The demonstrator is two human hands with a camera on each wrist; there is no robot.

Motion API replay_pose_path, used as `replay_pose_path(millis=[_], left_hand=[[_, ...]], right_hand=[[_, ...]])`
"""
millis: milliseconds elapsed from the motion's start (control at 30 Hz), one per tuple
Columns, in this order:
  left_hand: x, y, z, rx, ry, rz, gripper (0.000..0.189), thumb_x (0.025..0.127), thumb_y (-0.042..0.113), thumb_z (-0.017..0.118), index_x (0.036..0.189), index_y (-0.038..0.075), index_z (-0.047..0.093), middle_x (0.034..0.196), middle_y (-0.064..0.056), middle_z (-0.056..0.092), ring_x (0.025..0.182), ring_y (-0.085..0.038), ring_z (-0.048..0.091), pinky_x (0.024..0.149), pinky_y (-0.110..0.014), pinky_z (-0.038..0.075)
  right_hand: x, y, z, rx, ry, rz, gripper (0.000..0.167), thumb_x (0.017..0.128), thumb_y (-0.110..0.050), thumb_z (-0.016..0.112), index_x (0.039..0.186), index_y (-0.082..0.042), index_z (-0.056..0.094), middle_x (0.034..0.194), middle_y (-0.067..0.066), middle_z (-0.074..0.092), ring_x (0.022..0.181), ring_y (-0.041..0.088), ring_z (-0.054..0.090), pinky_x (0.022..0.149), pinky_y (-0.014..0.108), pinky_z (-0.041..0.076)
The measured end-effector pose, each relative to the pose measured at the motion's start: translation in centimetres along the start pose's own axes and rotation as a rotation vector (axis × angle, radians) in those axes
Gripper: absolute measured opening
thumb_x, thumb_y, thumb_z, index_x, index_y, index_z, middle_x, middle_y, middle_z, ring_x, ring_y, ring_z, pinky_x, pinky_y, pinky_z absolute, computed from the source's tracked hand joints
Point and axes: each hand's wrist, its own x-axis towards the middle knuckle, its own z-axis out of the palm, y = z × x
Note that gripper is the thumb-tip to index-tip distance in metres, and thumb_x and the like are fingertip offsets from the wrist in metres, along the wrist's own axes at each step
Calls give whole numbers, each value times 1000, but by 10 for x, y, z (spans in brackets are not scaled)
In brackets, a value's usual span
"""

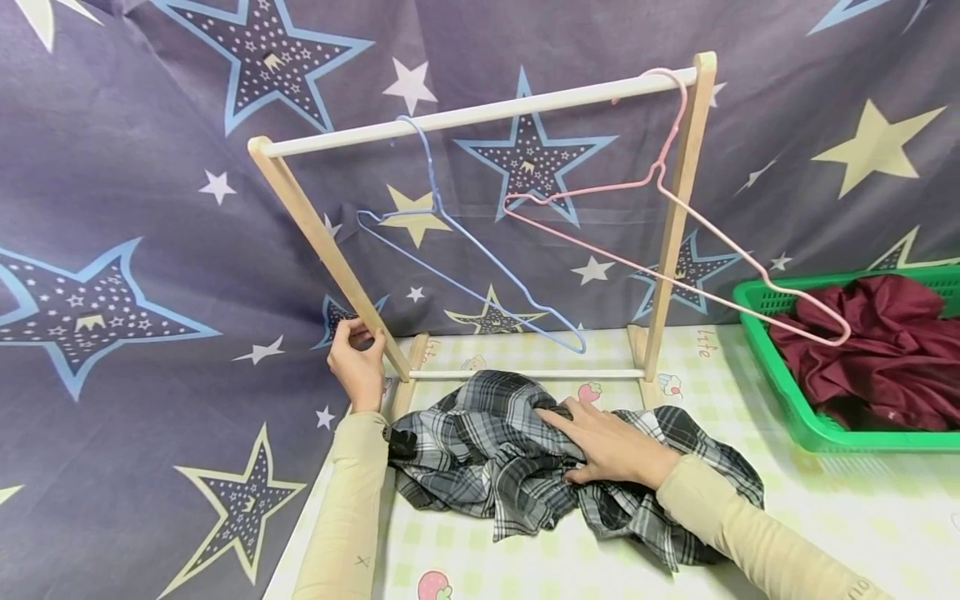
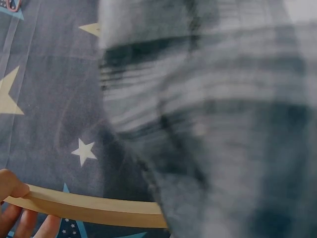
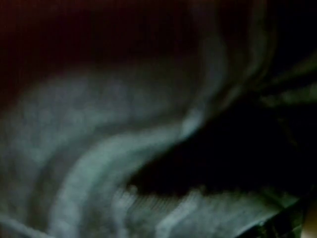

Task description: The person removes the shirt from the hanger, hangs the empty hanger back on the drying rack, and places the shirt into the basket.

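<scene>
A grey and black plaid shirt (image 1: 480, 454) lies crumpled on the table at the foot of a small clothes rack (image 1: 326, 250) with wooden posts and white bars. My left hand (image 1: 357, 364) grips the rack's left post low down; the left wrist view has its fingers (image 2: 14, 186) around the wood. On top of the shirt rests my right hand (image 1: 611, 442), fingers spread over the cloth. From the top bar hang a blue hanger (image 1: 480, 250) and, further right, a pink hanger (image 1: 720, 225), both bare. Dark, blurred plaid cloth (image 3: 99, 163) fills the right wrist view.
To the right stands a green basket (image 1: 817, 437) with dark red cloth (image 1: 870, 350) in it. A checked tablecloth (image 1: 847, 525) covers the table. Behind and to the left hangs a dark curtain (image 1: 172, 367) with stars. The pink hanger's right end reaches over the basket in the head view.
</scene>
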Motion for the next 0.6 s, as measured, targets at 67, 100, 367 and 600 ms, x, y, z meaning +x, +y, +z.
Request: replay_pose_path(millis=[67,100,367,600], left_hand=[[0,-1,0,1,2,-4,17,80,0,75,97,3,71,93,-14,73,86,-33,69,85,-48,53],[0,-1,0,0,3,-6,17,81,0,75,97,3,71,93,-14,73,86,-33,69,85,-47,53],[1,-1,1,-13,7,-13,18,80,-1,74,97,3,71,92,-13,73,84,-33,69,82,-42,54],[1,-1,1,-18,6,-18,17,80,-2,73,96,2,71,92,-13,73,83,-33,69,83,-45,54]], right_hand=[[-1,-2,0,-5,15,-16,100,73,-38,85,155,-19,31,133,22,48,95,24,60,78,44,58],[-1,-2,0,-10,23,-24,99,74,-36,86,155,-19,32,133,21,49,95,23,60,78,43,58],[-4,-3,-1,-76,107,-144,90,75,-25,86,151,-21,39,125,13,52,97,19,56,76,36,58],[-5,-1,-1,-107,162,-221,85,76,-19,85,149,-22,42,123,10,54,101,19,56,77,34,59]])
